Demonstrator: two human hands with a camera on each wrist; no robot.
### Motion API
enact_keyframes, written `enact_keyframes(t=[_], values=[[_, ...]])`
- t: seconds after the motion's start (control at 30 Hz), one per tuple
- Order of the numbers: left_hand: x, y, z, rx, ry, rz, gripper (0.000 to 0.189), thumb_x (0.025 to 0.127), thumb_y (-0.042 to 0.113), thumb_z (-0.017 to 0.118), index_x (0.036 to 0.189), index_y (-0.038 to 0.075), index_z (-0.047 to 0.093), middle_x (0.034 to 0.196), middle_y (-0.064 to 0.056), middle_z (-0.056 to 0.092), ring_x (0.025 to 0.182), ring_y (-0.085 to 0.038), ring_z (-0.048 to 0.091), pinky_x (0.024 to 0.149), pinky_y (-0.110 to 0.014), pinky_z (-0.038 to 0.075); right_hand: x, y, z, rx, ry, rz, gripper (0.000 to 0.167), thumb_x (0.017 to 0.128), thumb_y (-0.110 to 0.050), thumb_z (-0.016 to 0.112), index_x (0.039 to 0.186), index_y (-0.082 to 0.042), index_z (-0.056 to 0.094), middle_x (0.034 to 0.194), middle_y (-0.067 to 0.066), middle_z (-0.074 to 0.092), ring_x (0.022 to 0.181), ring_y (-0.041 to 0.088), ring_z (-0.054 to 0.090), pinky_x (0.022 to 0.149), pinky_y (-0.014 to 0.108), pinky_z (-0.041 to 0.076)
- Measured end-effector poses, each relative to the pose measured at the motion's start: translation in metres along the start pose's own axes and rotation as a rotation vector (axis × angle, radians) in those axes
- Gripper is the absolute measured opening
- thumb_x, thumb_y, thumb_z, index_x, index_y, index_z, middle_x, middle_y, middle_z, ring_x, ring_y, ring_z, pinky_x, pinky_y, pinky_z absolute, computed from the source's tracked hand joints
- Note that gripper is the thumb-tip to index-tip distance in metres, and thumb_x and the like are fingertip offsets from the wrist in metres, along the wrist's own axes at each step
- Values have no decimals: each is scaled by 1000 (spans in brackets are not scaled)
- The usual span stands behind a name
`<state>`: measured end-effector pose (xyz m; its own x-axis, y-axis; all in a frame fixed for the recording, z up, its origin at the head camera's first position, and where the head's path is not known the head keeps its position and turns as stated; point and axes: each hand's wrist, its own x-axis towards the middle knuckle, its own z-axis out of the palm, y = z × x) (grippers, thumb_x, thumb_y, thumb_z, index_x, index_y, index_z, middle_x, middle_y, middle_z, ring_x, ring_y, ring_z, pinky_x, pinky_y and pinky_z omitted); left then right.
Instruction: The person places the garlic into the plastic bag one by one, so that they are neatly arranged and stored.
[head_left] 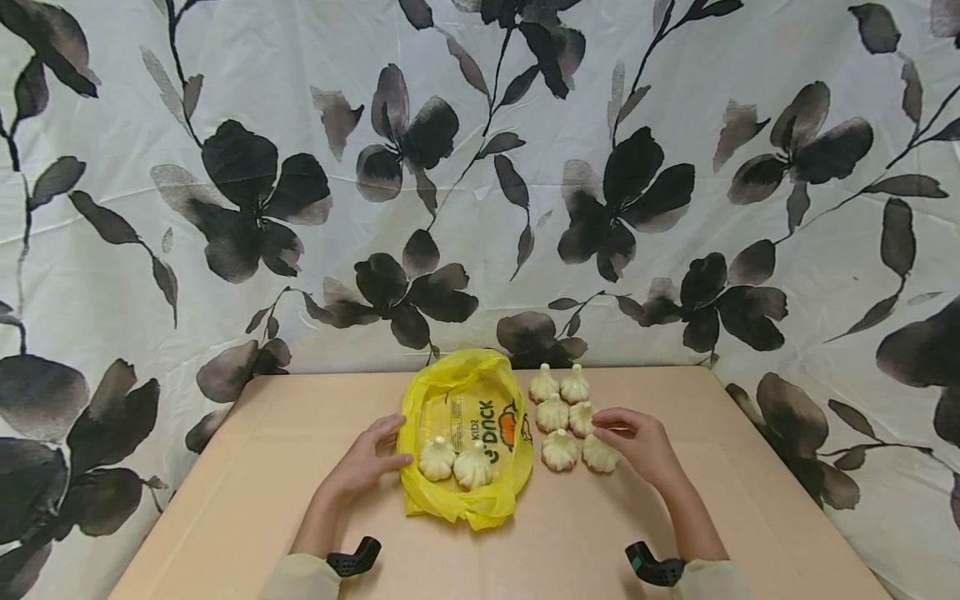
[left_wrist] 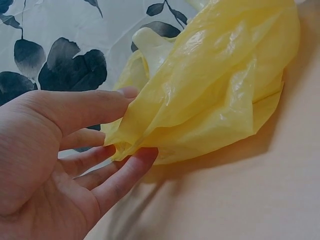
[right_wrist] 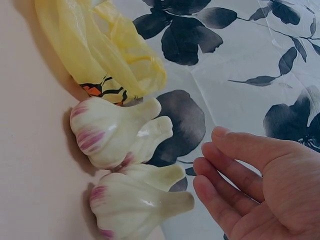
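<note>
A yellow plastic bag (head_left: 522,475) with printed lettering lies opened out on the table, and two garlic bulbs (head_left: 455,463) rest in its mouth. At its left side, my left hand (head_left: 367,458) holds the rim; the left wrist view has the thumb and fingers on either side of the yellow plastic (left_wrist: 210,100). Several more garlic bulbs (head_left: 559,451) stand in two columns to the right of the bag. Beside the right column is my right hand (head_left: 633,442), its fingers loosely bent. From the right wrist, a gap shows between the fingertips and the nearest garlic bulbs (right_wrist: 135,205).
Everything sits on a light wooden table (head_left: 300,433). A white cloth with dark flowers (head_left: 480,192) hangs behind the table's back edge. Black devices are strapped to both wrists, below beige sleeves (head_left: 303,577).
</note>
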<state>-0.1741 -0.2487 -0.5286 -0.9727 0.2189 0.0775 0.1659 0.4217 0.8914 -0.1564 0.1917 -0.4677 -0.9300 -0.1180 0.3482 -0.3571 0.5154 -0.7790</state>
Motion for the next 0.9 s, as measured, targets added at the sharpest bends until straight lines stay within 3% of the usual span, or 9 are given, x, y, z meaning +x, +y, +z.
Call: enact_keyframes(t=[0.27,0.53,0.77,0.9], values=[[1,0,0,-13,3,-12,78,82,21,76,147,3,38,156,-16,29,140,-39,35,117,-56,24,3,23,-6,0,35,-20,25,85,-13,73,107,-2,71,102,13,73,90,5,67,78,15,55],[0,0,2,-31,-3,-15,77,83,21,76,147,3,38,156,-15,29,139,-39,37,116,-56,26,3,29,-10,6,50,-6,24,85,-14,73,108,-5,71,102,13,73,89,-3,65,79,12,53],[1,-1,2,-27,5,-12,77,82,21,77,146,2,39,156,-16,29,141,-39,35,117,-56,24,3,30,-13,-3,53,26,28,86,-14,72,111,-2,70,108,18,71,100,25,69,80,14,54],[1,-3,3,-21,-3,1,76,83,21,76,146,2,39,156,-16,30,141,-39,33,118,-58,21,4,32,-14,-2,59,38,31,86,-15,73,113,-2,69,111,18,70,103,34,67,80,14,54]])
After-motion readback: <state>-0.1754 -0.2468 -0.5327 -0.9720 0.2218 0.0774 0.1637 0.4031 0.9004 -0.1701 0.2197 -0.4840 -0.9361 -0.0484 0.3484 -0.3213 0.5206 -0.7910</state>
